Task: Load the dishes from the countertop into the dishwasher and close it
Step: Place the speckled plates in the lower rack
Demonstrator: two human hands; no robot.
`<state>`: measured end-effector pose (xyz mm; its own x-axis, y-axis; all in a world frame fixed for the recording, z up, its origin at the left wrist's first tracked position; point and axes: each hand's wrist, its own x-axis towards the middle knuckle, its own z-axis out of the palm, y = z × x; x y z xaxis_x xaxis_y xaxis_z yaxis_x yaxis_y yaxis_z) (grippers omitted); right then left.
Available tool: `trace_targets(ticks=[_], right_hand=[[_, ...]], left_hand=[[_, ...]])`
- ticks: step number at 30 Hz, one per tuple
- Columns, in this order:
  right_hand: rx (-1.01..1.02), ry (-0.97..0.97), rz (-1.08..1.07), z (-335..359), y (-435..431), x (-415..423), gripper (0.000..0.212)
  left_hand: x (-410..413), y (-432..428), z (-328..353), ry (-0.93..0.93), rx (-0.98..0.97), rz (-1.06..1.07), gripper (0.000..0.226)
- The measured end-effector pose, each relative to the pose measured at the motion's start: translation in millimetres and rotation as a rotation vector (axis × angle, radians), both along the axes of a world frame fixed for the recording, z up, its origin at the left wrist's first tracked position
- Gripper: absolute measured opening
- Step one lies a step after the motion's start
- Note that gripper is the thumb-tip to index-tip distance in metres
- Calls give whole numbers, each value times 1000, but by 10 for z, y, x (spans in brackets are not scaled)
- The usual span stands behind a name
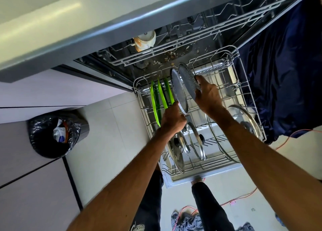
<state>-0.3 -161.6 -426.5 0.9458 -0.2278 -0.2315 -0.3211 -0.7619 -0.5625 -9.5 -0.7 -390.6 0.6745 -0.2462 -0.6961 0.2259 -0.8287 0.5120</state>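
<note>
The dishwasher's lower rack (247,84) is pulled out over the open door. Two grey speckled plates stand on edge near its back. My left hand (173,118) grips the near rim of the left grey plate (177,89). My right hand (207,96) holds the rim of the right grey plate (187,77). Three green plates (161,95) stand upright in the rack to the left of them. Several glass pot lids (195,140) stand in the rack's front half, a large one (244,121) at the right.
The upper rack (174,46) holds a white and orange cup (144,40) under the countertop edge (87,30). A bin with a black bag (55,135) stands on the tiled floor at left. An orange cable (244,196) and cloths lie near my feet.
</note>
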Motion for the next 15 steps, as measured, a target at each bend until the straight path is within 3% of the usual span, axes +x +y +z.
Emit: trace_targets(ticks=[7, 11, 15], right_hand=[[83, 166, 71, -173, 240, 10, 56], [223, 77, 131, -419, 234, 11, 94], [303, 57, 142, -200, 327, 72, 62]], left_hand=[[-13, 9, -65, 2, -5, 11, 70], [-11, 41, -95, 11, -7, 23, 74], [12, 71, -123, 2, -2, 6, 70]])
